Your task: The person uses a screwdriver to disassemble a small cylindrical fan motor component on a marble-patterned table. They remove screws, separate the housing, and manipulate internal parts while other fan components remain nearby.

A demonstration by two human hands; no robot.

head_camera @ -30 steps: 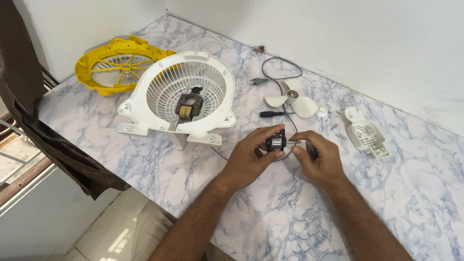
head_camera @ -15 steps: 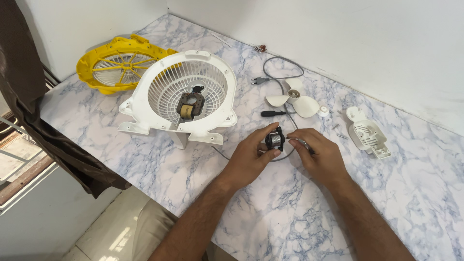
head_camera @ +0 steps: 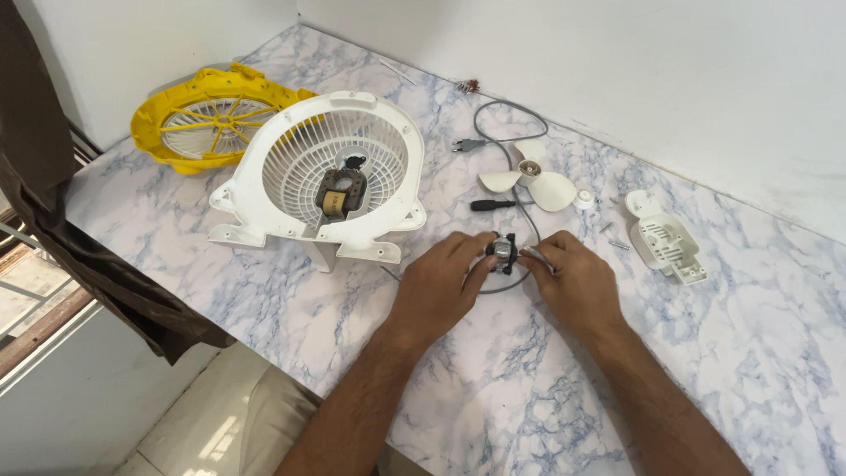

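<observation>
My left hand (head_camera: 443,284) pinches a small black and silver fan part (head_camera: 502,250) just above the marble counter (head_camera: 264,300). My right hand (head_camera: 574,280) grips a thin metal piece that meets that part from the right. A grey power cord (head_camera: 509,150) runs from the part up to its plug (head_camera: 469,145). The white fan housing (head_camera: 322,176), with a motor at its centre, lies to the left of my hands.
A yellow fan grille (head_camera: 207,119) lies at the back left. White fan blades (head_camera: 533,176), a black-handled screwdriver (head_camera: 492,204), a white cap (head_camera: 583,200), a white cover piece (head_camera: 665,238) and loose screws sit behind my hands. Dark cloth (head_camera: 53,194) hangs off the counter's left edge.
Both hands stay on the small part, with only slight finger shifts. The view has drifted a little.
</observation>
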